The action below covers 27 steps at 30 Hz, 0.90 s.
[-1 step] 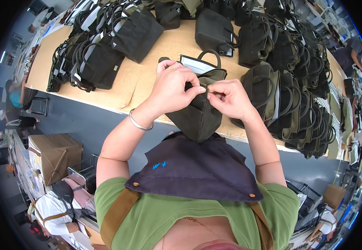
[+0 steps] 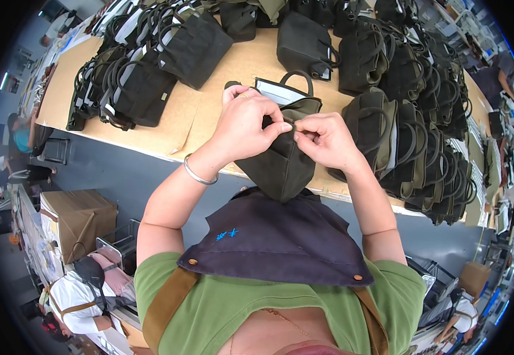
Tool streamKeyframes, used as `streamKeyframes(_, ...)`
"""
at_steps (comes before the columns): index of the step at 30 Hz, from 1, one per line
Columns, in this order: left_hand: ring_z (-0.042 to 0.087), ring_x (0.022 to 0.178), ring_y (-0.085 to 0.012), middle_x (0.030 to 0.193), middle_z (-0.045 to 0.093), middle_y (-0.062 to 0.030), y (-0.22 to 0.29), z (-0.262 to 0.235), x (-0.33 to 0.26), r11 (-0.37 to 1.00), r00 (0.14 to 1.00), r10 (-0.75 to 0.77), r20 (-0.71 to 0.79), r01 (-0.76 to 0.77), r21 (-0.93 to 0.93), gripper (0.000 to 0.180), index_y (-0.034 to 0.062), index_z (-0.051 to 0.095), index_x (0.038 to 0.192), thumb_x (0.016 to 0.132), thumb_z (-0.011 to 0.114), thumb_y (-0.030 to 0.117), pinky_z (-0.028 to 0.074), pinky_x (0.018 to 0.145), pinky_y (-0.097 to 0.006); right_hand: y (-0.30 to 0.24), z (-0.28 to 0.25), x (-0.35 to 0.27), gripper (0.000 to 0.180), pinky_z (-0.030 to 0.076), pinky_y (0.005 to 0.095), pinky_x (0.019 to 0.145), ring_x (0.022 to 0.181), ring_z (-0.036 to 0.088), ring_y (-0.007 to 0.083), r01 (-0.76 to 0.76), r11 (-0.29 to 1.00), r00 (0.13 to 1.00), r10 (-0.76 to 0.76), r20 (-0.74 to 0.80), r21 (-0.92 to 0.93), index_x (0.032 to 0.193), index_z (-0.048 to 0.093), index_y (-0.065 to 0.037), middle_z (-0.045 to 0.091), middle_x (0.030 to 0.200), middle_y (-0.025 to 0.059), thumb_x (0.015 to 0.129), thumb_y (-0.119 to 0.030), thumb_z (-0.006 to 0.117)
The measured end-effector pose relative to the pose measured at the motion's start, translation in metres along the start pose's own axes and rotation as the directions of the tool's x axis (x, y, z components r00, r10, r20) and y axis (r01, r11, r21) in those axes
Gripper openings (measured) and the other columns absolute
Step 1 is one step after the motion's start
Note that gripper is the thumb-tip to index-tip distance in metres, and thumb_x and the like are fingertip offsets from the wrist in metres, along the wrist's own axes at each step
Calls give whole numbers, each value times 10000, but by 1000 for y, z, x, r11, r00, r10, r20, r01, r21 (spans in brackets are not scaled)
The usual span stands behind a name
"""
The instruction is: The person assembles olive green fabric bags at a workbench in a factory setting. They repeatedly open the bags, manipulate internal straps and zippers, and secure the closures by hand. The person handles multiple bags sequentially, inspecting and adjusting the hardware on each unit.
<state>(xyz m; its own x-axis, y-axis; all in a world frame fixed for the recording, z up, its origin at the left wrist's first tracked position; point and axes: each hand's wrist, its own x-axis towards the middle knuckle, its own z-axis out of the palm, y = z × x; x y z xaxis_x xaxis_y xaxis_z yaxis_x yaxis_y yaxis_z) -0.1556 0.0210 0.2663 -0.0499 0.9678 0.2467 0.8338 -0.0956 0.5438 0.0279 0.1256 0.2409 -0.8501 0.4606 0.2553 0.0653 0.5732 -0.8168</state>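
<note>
A dark olive fabric handbag is tilted at the table's front edge, its lower end toward my apron. One curved handle and a white lining or sheet show at its far side. My left hand is closed, with thumb and forefinger pinching the bag's upper edge. Opposite it, my right hand pinches the same edge, the two sets of fingertips almost touching. A small strip that looks like zipper teeth shows between them. The fingers hide exactly what small part they grip.
More dark handbags stand packed on the left of the tan table. Another dense group lines the right, close to my right forearm. A lone dark bag lies beyond my hands. A brown-wrapped box and several people are farther off.
</note>
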Motion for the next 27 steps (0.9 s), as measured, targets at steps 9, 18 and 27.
streamKeyframes(9,543,849,-172,742,608,25,0,1,-7,996,996,87,-27,-88,-27,84,140,721,891,809,718,123,233,1011,-390,-14,3,-5,103,409,294,486,486,487,141,-86,991,995,90,-39,98,756,623,6,574,601,87,765,-82,676)
streamKeyframes(18,539,918,-204,805,594,-11,5,3,-12,990,993,113,-40,-115,-79,50,110,671,875,826,674,101,245,981,-397,-22,6,-10,183,531,271,628,660,678,123,-403,898,915,402,40,174,814,705,4,708,721,92,748,-134,806)
streamKeyframes(27,497,888,-204,783,537,-16,5,17,-22,990,991,79,-107,-90,-109,65,96,650,887,825,644,79,243,918,-371,-31,6,-15,155,534,285,634,655,676,151,-353,924,935,355,13,147,779,696,-7,699,715,87,735,-115,798)
